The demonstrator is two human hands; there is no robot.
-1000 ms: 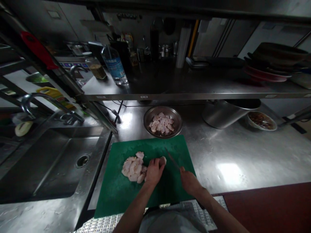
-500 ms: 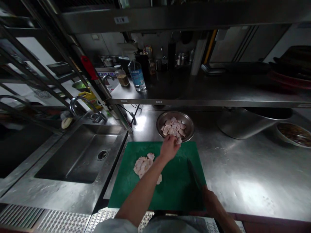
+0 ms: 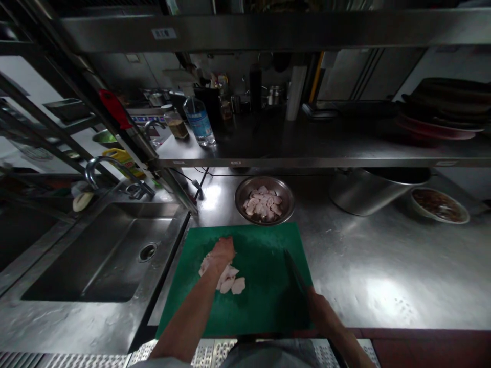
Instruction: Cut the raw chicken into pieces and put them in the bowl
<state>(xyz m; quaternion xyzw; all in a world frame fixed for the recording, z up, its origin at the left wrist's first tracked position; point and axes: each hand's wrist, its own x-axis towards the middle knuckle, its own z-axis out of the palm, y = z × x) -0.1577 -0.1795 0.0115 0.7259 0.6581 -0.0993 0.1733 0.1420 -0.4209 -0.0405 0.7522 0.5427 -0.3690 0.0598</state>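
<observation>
Pale pieces of raw chicken (image 3: 227, 282) lie on the left half of the green cutting board (image 3: 261, 306). Over their upper end is my left hand (image 3: 223, 251), fingers curled down and closed on a chicken piece that they mostly hide. At the board's right side my right hand (image 3: 319, 309) grips a kitchen knife (image 3: 295, 270) by its handle. The dark blade points away from me, low over the board. Just beyond the board stands a round metal bowl (image 3: 286, 210), with more chicken pieces (image 3: 264, 201) inside.
To the left is a steel sink (image 3: 95, 271) with a faucet (image 3: 103, 162). A steel shelf (image 3: 276, 162) crosses above the counter, carrying a spray bottle (image 3: 199, 122) and a jar (image 3: 176, 122). A large pot (image 3: 356, 197) and a bowl of brown food (image 3: 439, 205) stand at right.
My left hand has let go of a chicken piece at the metal bowl and come back left to the pieces on the board. The knife stays in my right hand. The view has swung rightward.
</observation>
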